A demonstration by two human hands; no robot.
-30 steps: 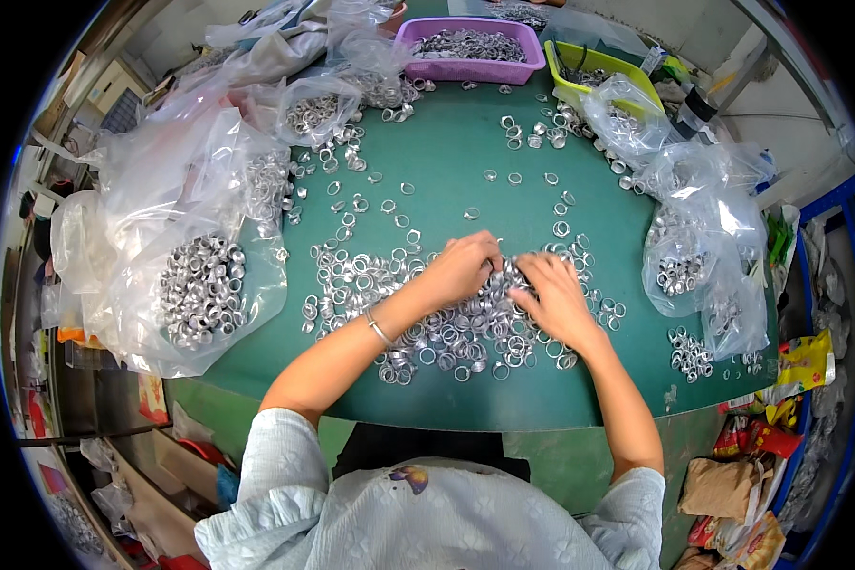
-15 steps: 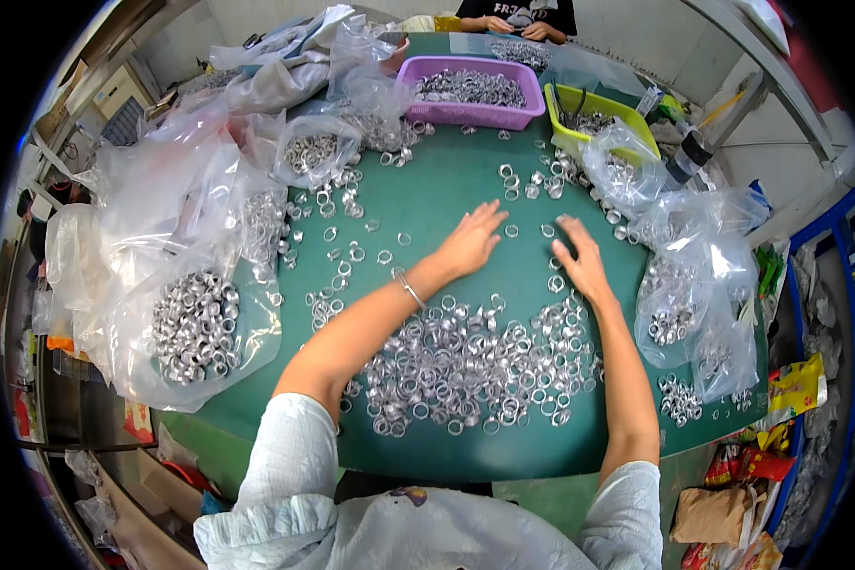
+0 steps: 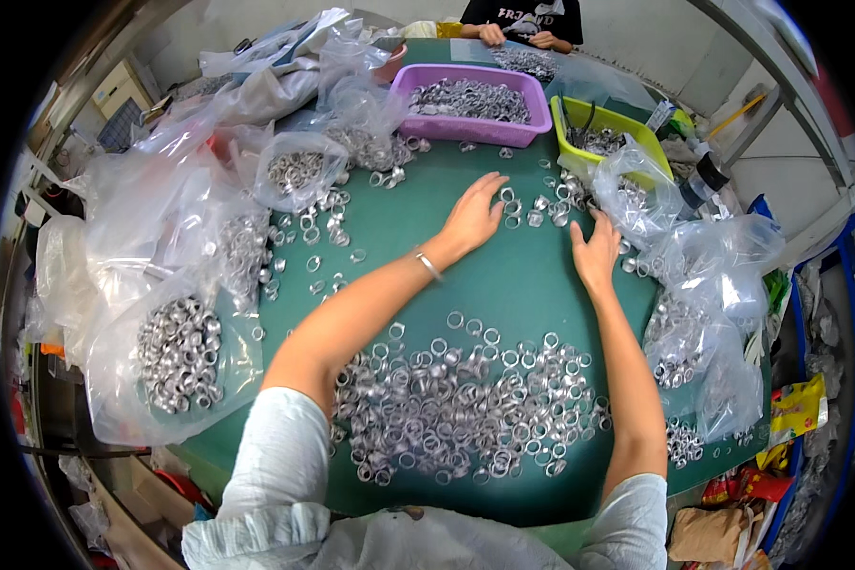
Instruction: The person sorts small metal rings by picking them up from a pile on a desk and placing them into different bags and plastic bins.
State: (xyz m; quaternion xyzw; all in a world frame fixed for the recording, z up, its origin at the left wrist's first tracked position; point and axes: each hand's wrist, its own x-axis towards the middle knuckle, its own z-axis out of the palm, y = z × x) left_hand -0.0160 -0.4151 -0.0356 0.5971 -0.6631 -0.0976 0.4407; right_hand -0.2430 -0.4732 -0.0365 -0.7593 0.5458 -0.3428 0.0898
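Note:
My left hand [image 3: 473, 218] reaches over the green table with its fingers stretched out, the tips beside a small cluster of silver rings [image 3: 511, 207]. Nothing shows in its grip, and a bangle [image 3: 429, 266] circles that wrist. Further right, my right hand [image 3: 596, 251] lies with thumb and fingers apart, its fingertips close to more loose rings [image 3: 564, 193] and a clear plastic bag [image 3: 636, 195]. Between my forearms, nearer to me, spreads a large pile of silver rings [image 3: 465, 404].
A purple basin [image 3: 404, 128] and a yellow-green basket [image 3: 651, 157], both holding metal pieces, stand at the back. Clear bags of rings line the left [image 3: 114, 380] and right [image 3: 722, 313]. Across the table, a person's hands [image 3: 541, 40] are beside small metal pieces [image 3: 525, 64].
Both hands have reached farther across the table, the right one also moving right. The view has shifted, so the ring pile sits lower in it.

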